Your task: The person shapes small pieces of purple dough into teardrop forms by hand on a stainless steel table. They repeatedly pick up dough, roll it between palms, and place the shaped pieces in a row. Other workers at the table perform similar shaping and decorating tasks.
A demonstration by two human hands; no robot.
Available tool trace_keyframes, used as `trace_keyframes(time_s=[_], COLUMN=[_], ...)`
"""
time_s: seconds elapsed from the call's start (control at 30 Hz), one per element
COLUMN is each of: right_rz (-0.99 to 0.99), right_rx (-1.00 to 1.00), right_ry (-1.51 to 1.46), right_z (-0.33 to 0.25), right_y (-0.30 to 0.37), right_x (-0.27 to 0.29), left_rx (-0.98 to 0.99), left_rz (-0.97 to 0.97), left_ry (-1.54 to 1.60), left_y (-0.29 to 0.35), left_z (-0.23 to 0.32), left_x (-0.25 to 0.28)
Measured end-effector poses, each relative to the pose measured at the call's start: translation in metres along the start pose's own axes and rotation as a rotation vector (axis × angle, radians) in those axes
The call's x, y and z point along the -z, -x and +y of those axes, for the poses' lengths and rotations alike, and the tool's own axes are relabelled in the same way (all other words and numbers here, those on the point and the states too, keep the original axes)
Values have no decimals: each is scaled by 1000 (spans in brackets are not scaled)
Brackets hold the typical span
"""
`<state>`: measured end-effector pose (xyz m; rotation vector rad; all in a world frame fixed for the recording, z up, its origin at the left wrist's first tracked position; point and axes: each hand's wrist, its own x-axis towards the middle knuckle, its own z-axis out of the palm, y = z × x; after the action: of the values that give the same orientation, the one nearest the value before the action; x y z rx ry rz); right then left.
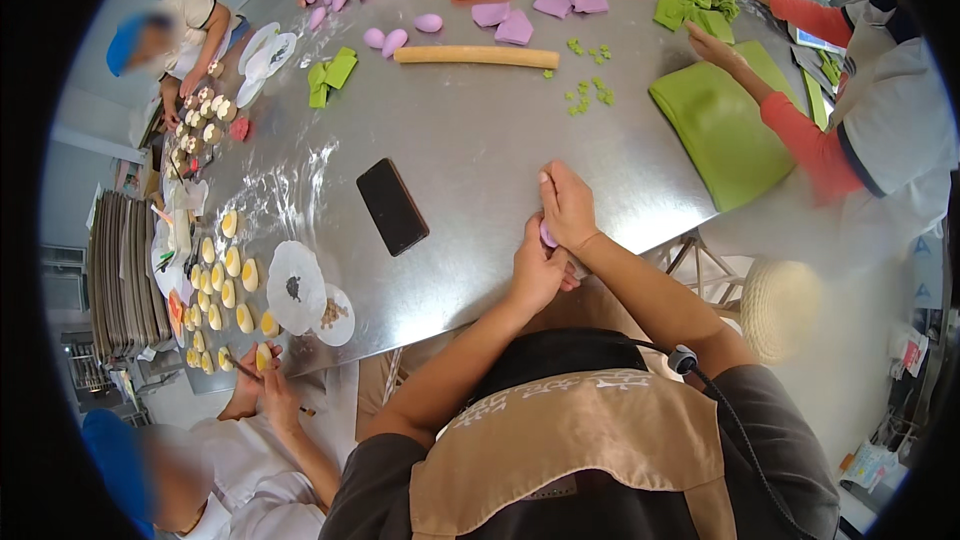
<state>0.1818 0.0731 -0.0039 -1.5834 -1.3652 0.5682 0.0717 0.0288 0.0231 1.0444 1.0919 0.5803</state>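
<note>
Both hands are together at the near edge of the steel table [480,155]: left hand [537,270] and right hand [567,205] pinch a small purple dough piece [548,233] between them (mostly hidden by fingers). A black phone [392,206] lies just to their left.

Dark grey short-sleeved shirt [780,440], tan apron [570,460] with pale lettering across the chest, black cable [740,440] over right shoulder, small clip [683,358], bare forearms
</note>
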Motion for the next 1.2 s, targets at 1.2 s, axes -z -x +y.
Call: trace_keyframes(time_s=[1.2], right_rz=[-72], right_rx=[-225], right_ry=[-184], right_z=[-3], right_y=[-8], right_x=[-6], left_rx=[125], left_rz=[16], left_ry=[158], left_y=[4], left_z=[15], left_x=[4])
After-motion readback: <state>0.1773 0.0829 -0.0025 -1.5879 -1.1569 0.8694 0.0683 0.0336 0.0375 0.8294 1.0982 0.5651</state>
